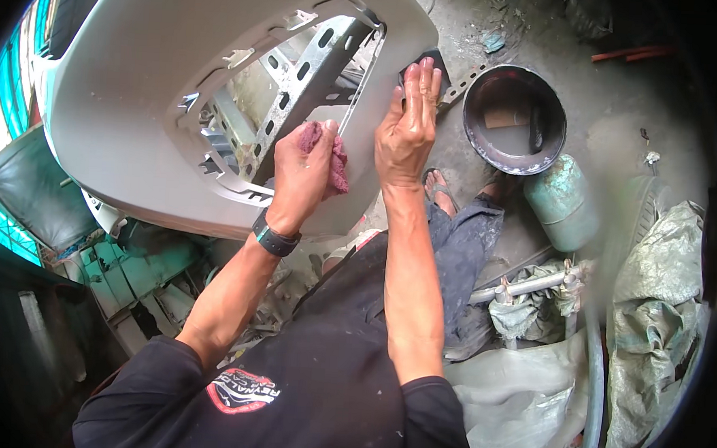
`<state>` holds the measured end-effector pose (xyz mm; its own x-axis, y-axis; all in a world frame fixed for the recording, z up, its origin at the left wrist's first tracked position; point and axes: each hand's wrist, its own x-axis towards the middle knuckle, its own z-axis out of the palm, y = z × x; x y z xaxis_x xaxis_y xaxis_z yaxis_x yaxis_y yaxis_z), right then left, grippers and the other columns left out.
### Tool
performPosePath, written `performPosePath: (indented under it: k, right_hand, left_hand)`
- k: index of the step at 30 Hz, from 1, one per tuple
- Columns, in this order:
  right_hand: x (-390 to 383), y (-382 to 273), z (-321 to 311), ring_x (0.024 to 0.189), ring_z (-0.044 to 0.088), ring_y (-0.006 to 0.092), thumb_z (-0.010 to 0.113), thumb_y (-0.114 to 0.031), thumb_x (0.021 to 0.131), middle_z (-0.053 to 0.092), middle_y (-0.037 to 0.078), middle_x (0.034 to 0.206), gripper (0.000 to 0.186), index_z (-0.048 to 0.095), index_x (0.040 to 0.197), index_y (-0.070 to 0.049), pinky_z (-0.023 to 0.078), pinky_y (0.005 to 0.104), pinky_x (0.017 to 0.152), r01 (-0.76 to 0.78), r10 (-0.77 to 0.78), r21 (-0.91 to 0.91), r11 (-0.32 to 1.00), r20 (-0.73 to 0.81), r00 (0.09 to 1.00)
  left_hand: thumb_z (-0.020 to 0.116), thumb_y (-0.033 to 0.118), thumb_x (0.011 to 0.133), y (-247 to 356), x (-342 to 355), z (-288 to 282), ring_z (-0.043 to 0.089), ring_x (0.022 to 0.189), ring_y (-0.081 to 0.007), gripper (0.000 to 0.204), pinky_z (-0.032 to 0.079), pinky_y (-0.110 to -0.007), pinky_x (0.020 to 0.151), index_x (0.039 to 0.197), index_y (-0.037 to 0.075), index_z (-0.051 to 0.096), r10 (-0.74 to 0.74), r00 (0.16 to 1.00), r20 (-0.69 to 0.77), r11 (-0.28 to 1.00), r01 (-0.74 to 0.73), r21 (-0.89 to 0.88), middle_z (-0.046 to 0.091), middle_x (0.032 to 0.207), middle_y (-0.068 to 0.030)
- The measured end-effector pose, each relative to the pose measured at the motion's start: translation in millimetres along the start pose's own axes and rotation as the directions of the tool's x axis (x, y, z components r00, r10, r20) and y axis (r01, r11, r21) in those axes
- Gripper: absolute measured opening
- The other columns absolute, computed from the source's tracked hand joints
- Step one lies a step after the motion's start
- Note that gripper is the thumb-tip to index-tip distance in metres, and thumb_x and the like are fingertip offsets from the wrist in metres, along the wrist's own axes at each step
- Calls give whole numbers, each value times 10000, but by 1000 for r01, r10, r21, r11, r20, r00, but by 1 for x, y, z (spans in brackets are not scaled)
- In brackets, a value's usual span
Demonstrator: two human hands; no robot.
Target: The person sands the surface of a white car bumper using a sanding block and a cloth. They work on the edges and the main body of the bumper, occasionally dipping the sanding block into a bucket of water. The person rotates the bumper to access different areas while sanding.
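Observation:
A light grey car bumper (pixel 131 74) with a large opening lies in front of me at the upper left. My left hand (pixel 302 168) is closed round a crumpled dark pink cloth (pixel 337 170) over the near right side of that opening. Farther right, my right hand (pixel 412 121) presses a piece of black sandpaper (pixel 440 69) against the bumper's right end. Its fingers are stretched out close together, and they cover most of the sheet. The bumper's surface beneath the right palm is hidden.
Slotted metal angle bars (pixel 314 67) show through the opening beneath the bumper. A round dark bucket (pixel 472 137) with liquid stands to the right, beside a worn green tank (pixel 562 202). Silvery sheeting (pixel 655 288), pipes (pixel 525 288) and a hose (pixel 593 390) lie at the lower right.

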<state>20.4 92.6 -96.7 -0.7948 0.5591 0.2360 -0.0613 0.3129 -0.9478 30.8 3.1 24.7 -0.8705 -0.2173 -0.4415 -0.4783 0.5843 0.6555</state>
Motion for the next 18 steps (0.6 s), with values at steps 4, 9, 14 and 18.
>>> performPosePath:
  k: [4, 9, 14, 18]
  right_hand:
    - [-40, -27, -4, 1411, 403, 480, 532, -67, 1022, 461, 272, 1503, 391, 535, 1380, 91, 387, 529, 1162, 19, -25, 92, 996, 57, 998]
    - [6, 3, -1, 1416, 397, 477, 539, -43, 1007, 447, 273, 1514, 418, 511, 1399, 98, 374, 515, 1174, -38, 39, -14, 999, 26, 999]
    - [-43, -34, -7, 1394, 432, 476, 552, -54, 998, 480, 270, 1490, 391, 552, 1361, 91, 392, 507, 1158, -22, 18, 79, 997, 54, 998]
    - [-12, -12, -12, 1359, 494, 447, 548, -104, 1020, 552, 238, 1440, 368, 589, 1331, 87, 438, 479, 1119, 79, -78, -16, 997, 69, 995]
  left_hand:
    - [599, 309, 1041, -8, 3, -3, 508, 474, -64, 336, 402, -237, 414, 824, 53, 618, 38, 999, -5, 999, -38, -3, 589, 647, 3]
    - [603, 304, 1041, -12, 5, 0, 500, 511, -50, 326, 407, -230, 447, 835, 52, 623, 102, 995, -6, 994, -103, -30, 584, 654, 11]
    - [601, 314, 1042, -11, 5, -2, 510, 485, -59, 327, 400, -231, 419, 844, 55, 626, 78, 997, -9, 997, -79, -28, 584, 639, 9]
    - [598, 329, 1042, 8, 14, 8, 520, 431, -73, 342, 370, -236, 358, 838, 56, 629, 104, 994, -26, 994, -105, -32, 586, 618, 2]
